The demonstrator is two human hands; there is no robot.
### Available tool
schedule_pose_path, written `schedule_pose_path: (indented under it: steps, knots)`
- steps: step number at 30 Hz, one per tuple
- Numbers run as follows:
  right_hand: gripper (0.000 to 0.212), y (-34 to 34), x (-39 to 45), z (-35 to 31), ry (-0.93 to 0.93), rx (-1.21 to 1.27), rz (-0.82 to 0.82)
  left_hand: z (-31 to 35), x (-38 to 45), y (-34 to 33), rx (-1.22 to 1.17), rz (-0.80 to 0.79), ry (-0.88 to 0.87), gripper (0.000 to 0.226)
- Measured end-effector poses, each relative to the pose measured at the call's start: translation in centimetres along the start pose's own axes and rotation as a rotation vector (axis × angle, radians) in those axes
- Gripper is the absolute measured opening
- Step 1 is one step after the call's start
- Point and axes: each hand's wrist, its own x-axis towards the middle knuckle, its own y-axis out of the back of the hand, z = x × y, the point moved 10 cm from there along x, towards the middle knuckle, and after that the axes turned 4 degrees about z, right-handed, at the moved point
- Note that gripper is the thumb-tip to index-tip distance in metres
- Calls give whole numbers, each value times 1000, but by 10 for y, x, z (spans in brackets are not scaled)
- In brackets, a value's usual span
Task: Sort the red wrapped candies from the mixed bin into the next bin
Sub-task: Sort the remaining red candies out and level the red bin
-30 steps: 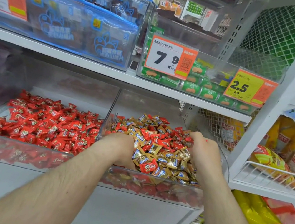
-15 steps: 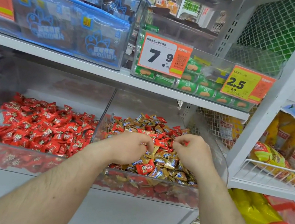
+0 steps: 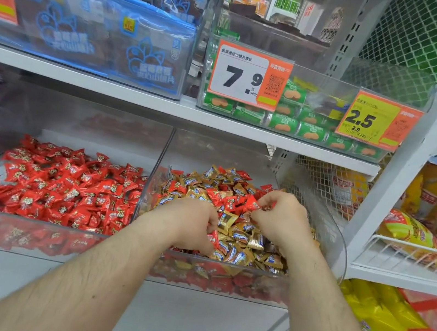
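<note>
Head view. Both hands work inside the mixed bin (image 3: 340, 252), a clear plastic bin on the lower shelf holding red and gold wrapped candies piled together; the pieces are too many to count.

The left hand (image 3: 190, 224) lies low at the bin's front, fingers curled downward into the pile. A red wrapped candy (image 3: 213, 236) sits pinched at its fingertips, touching the gold wrappers beside it.

The right hand (image 3: 280, 219) is further back and to the right, fingers curled tight. It pinches a second red candy (image 3: 251, 205) between thumb and fingertips; more red shows at the knuckles (image 3: 269, 206), and whether that is a separate piece cannot be told.

The next bin (image 3: 36, 224) stands directly left, sharing a clear divider wall (image 3: 158, 161) with the mixed bin. It holds red candies only, in a low layer with open room above. The upper shelf (image 3: 146, 104) overhangs both bins. 2 price tags show: 7.9 (image 3: 243, 78) and 2.5 (image 3: 369, 118).
</note>
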Motion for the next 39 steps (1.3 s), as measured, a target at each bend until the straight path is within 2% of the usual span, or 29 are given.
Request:
schedule_pose_path:
  steps: [2,5,9,11,16,19,22,25,26,31,36,39]
  knots:
    - [7,19,0,4,-28,159,74,-4,-3,11,-127,38,0,18]
    - [14,38,-6,12,-86,382,138,-16,-5,33,-284,171,45,23]
    - [18,39,-12,20,-138,482,125,-28,0,44,-397,345,138,16]
    - [18,33,-13,21,-145,480,75,-29,3,50,-413,417,160,5]
    - [17,25,-9,24,-145,485,10,-21,18,59,-204,469,135,20]
    - [13,23,-10,18,-155,574,-11,-15,27,55,-301,447,118,8]
    - [13,16,-14,-5,-122,694,-76,-7,24,57,-499,386,75,6]
    - [39,4,-26,-43,-56,784,-203,-18,8,69,-650,378,72,10]
    - [40,-2,-32,-57,-43,820,-259,-26,1,74,-713,396,84,11]
    - [9,-53,-72,-118,-149,1004,-545,-91,-39,105,-892,588,216,8]
    - [15,-102,-106,-191,-237,1045,-773,-179,-74,103,-808,679,397,20]
    - [23,-129,-117,-217,-329,1061,-808,-216,-95,100,-626,661,501,26]
